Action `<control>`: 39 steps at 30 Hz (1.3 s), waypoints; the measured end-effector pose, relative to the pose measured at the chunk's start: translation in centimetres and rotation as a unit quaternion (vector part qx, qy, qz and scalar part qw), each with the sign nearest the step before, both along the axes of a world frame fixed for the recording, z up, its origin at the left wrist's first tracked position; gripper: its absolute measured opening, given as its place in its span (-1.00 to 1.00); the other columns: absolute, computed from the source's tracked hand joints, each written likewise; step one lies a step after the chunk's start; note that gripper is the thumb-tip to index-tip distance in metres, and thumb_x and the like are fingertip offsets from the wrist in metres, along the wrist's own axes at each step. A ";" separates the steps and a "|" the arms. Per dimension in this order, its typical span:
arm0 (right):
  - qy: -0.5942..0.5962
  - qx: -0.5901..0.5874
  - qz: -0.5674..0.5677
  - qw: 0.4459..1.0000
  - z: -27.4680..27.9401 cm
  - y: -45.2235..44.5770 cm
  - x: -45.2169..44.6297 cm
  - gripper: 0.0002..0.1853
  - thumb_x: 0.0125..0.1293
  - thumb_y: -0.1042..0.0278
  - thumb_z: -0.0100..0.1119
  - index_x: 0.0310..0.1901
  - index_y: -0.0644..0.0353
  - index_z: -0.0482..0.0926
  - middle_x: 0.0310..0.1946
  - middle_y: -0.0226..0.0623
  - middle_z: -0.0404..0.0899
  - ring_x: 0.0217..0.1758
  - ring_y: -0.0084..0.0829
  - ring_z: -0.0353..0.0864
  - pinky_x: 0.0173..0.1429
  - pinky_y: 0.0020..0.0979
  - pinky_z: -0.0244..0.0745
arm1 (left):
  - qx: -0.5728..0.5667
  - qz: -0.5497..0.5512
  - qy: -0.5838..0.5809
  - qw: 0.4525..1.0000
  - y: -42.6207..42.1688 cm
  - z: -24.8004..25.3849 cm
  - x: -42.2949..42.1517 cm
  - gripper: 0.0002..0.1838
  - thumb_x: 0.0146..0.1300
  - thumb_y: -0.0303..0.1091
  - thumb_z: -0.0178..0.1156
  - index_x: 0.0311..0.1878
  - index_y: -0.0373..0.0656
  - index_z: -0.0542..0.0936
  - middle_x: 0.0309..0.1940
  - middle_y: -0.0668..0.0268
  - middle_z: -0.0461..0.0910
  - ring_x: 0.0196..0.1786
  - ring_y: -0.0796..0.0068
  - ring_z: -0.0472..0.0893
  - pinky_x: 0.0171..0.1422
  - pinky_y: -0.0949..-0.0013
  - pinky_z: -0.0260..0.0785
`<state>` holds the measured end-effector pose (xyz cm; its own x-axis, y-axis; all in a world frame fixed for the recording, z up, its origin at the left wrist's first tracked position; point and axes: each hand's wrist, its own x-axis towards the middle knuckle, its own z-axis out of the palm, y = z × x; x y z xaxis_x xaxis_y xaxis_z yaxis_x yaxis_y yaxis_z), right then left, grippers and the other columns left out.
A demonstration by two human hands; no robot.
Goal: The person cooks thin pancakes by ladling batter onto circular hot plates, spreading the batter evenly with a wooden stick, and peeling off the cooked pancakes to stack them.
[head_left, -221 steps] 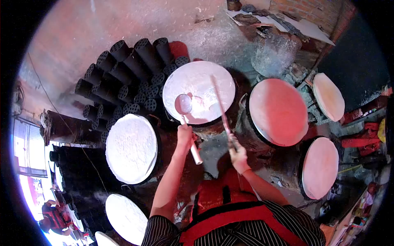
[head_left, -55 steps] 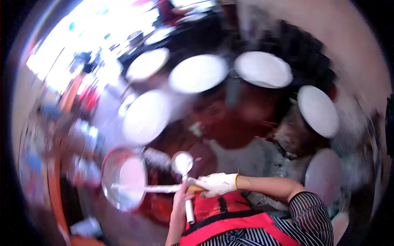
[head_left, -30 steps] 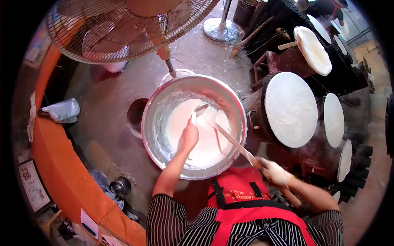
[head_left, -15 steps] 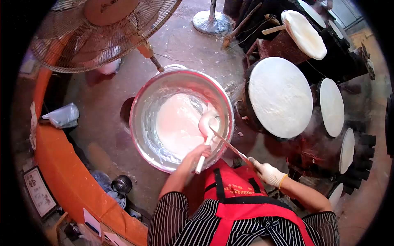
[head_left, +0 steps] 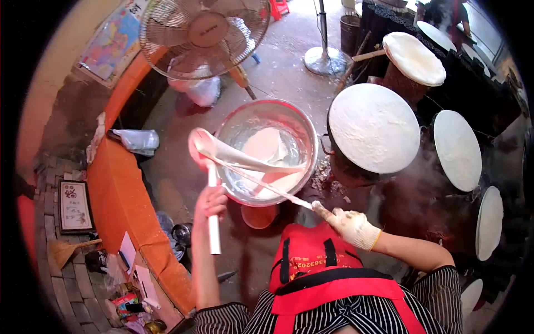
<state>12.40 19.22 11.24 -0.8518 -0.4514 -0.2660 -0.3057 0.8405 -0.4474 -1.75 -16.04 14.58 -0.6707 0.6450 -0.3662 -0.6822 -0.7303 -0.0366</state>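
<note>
In the head view, my left hand, bare, is wrapped round a white rod left of the metal pot. The rod's upper end is coated in pale, sticky batter. From it a thick sheet of batter stretches across the rim into the pot, where more batter lies. My right hand, in a soiled white glove, grips a long thin spatula-like stick. Its batter-coated length reaches over the pot's near side to the rod's head.
Round white-topped griddles stand to the right, with steam near them. A floor fan is beyond the pot. An orange ledge curves along the left. A pale round sheet rests at the back right, and another person stands far behind.
My left hand has lifted the rod out of the pot and leftward, pulling batter into a long sheet. The stick in my right hand now extends farther left. The view has tilted up.
</note>
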 end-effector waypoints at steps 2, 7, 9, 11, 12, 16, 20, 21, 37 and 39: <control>0.093 0.013 -0.002 0.996 0.4 -0.5 -0.8 -0.18 0.14 0.49 -0.10 0.43 -0.16 -0.17 -0.37 -0.10 0.49 -0.41 -0.17 0.63 -0.34 -0.16 0.56 | -0.052 0.014 0.033 0.998 -1.0 5.4 -0.8 -0.84 0.41 -0.42 -0.28 -0.10 -0.29 0.25 -0.59 0.37 0.18 -0.66 0.65 0.21 -0.73 0.54 0.18; 0.316 0.016 -0.082 0.945 3.9 -2.2 -4.0 -0.36 0.15 0.41 -0.01 0.33 -0.14 0.21 -0.50 -0.25 0.42 -0.58 -0.26 0.51 -0.55 -0.26 0.45 | -0.238 -0.068 0.191 0.950 -2.5 18.6 -5.0 -0.91 0.38 -0.46 -0.18 -0.12 -0.25 0.25 -0.63 0.42 0.16 -0.73 0.74 0.16 -0.83 0.66 0.03; 0.389 0.062 -0.141 0.908 5.7 -3.4 -5.3 -0.43 0.14 0.45 0.00 0.24 -0.15 0.37 -0.54 -0.32 0.37 -0.64 -0.34 0.45 -0.61 -0.35 0.41 | -0.350 -0.082 0.271 0.893 -2.6 22.3 -7.0 -0.93 0.35 -0.48 -0.12 -0.13 -0.18 0.26 -0.65 0.48 0.15 -0.76 0.78 0.12 -0.86 0.69 -0.05; 0.446 0.043 -0.173 0.877 6.1 -4.6 -6.3 -0.45 0.14 0.47 0.00 0.22 -0.17 0.40 -0.53 -0.34 0.36 -0.64 -0.36 0.45 -0.62 -0.33 0.41 | -0.430 -0.087 0.331 0.835 -2.3 23.4 -9.0 -0.88 0.32 -0.52 -0.10 -0.10 -0.15 0.29 -0.67 0.52 0.12 -0.77 0.81 0.09 -0.85 0.70 -0.11; 0.457 0.035 -0.194 0.867 5.7 -5.5 -6.5 -0.45 0.14 0.47 -0.01 0.22 -0.18 0.40 -0.53 -0.34 0.35 -0.64 -0.37 0.46 -0.63 -0.34 0.41 | -0.464 -0.115 0.368 0.798 -2.8 22.1 -10.8 -0.90 0.35 -0.51 -0.13 -0.09 -0.23 0.27 -0.64 0.53 0.17 -0.76 0.83 0.13 -0.85 0.73 -0.06; 0.399 0.130 -0.237 0.876 0.5 -8.1 -6.1 -0.42 0.23 0.36 -0.05 0.30 -0.36 0.23 -0.46 -0.29 0.42 -0.59 -0.39 0.53 -0.61 -0.40 0.48 | -0.312 -0.230 0.100 0.917 -3.5 15.0 -17.8 -0.92 0.30 -0.51 -0.09 -0.34 -0.21 0.27 -0.63 0.46 0.23 -0.72 0.76 0.22 -0.77 0.70 0.09; 0.322 0.115 -0.272 0.900 -0.6 -6.5 2.4 -0.31 0.03 0.51 0.03 0.30 0.03 0.22 -0.36 -0.21 0.44 -0.55 -0.27 0.54 -0.55 -0.27 0.46 | -0.290 -0.334 0.015 0.897 -1.5 9.3 -20.7 -0.88 0.25 -0.53 -0.06 -0.41 -0.19 0.28 -0.66 0.49 0.22 -0.75 0.75 0.22 -0.75 0.69 0.09; 0.338 0.075 -0.299 0.889 -2.1 -5.6 5.7 -0.29 0.00 0.57 0.03 0.30 0.12 0.21 -0.30 -0.18 0.48 -0.55 -0.28 0.54 -0.54 -0.31 0.47 | -0.369 -0.358 0.135 0.847 -0.6 9.3 -20.0 -0.91 0.23 -0.51 -0.04 -0.39 -0.19 0.30 -0.67 0.48 0.25 -0.74 0.70 0.27 -0.73 0.62 0.13; 0.155 0.023 -0.925 0.345 -5.7 -23.8 45.8 -0.45 0.30 0.34 0.02 0.32 0.05 0.19 -0.05 0.05 0.50 -0.13 0.03 0.54 -0.09 -0.19 0.46 | -0.241 -0.854 0.113 0.446 37.3 5.5 15.8 -0.80 0.34 -0.43 -0.08 -0.45 -0.12 0.24 -0.68 0.50 0.19 -0.73 0.78 0.15 -0.81 0.71 -0.05; 0.186 -0.013 -0.950 0.250 -3.9 -25.9 48.4 -0.46 0.29 0.32 0.04 0.31 0.02 0.22 -0.15 0.04 0.53 -0.19 0.03 0.55 -0.13 -0.18 0.46 | -0.230 -0.902 0.066 0.358 41.6 7.7 24.0 -0.80 0.34 -0.44 -0.07 -0.45 -0.11 0.24 -0.68 0.51 0.19 -0.73 0.79 0.16 -0.80 0.71 -0.03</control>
<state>60.78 -6.67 7.31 0.5014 0.8648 -0.0266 0.6095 -0.3748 -0.6986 22.28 25.57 22.32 0.6553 -0.0360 -0.7545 -0.0323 0.9966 -0.0756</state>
